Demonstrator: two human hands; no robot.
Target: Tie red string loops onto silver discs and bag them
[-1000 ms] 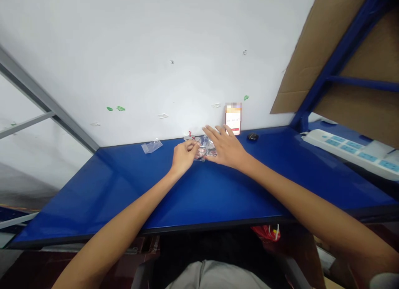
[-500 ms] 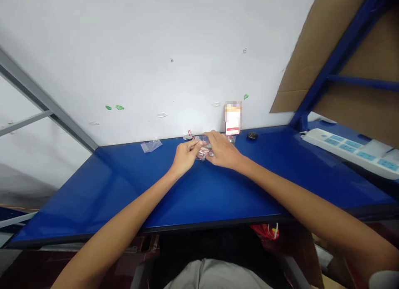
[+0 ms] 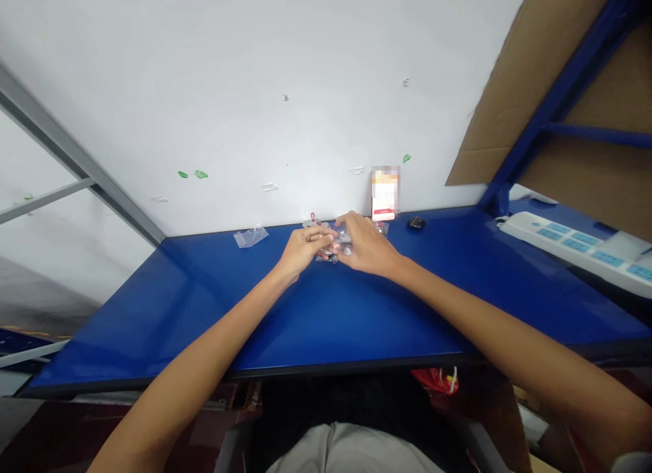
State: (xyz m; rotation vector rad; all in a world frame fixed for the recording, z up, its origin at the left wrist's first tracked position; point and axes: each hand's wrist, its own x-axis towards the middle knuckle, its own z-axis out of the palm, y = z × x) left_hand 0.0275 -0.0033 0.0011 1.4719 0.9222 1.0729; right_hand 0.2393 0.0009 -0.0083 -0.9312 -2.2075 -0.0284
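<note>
Reaching past the table edge (image 3: 346,368), left hand (image 3: 301,250) and right hand (image 3: 367,247) hold packets (image 3: 335,247).

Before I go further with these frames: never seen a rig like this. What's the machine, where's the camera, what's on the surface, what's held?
No machine: these are a person's two bare hands. Every picture comes from one camera worn on the head, looking forward and down.

The surface is a glossy blue table against a white wall. The left hand pinches at shiny, clear plastic packaging with small pieces inside; the right hand curves over its other side. The contents are too small to identify.

Around them: a flat clear plastic bag to the left, a small black rounded object to the right, and a phone-like bright screen upright by the wall.
</note>
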